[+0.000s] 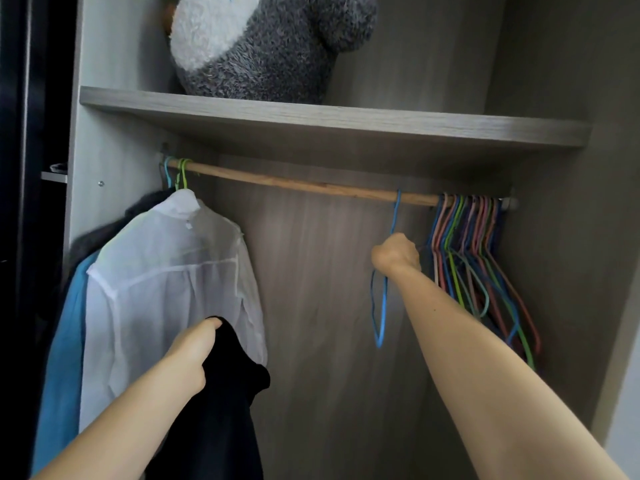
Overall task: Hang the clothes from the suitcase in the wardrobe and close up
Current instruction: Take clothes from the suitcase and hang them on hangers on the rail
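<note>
Grey wardrobe [329,306] panelling filled the frame. Fingers of my right hand [396,254] curled round a blue hanger [395,213] hooked on the wooden rail [294,181], right of centre. My left hand [194,351] gripped a black garment [225,410] at lower left. Between the white shirt [166,289] and the bunched hangers [485,271] I had bare rail. The bottom edge cut off the garment, and my fingertips were hidden.

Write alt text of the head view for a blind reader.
A person's right hand grips a blue hanger hooked on the wooden rail, while the left hand holds a black garment. A white shirt hangs at left, empty coloured hangers bunch at right, and a plush toy sits on the shelf above.
</note>
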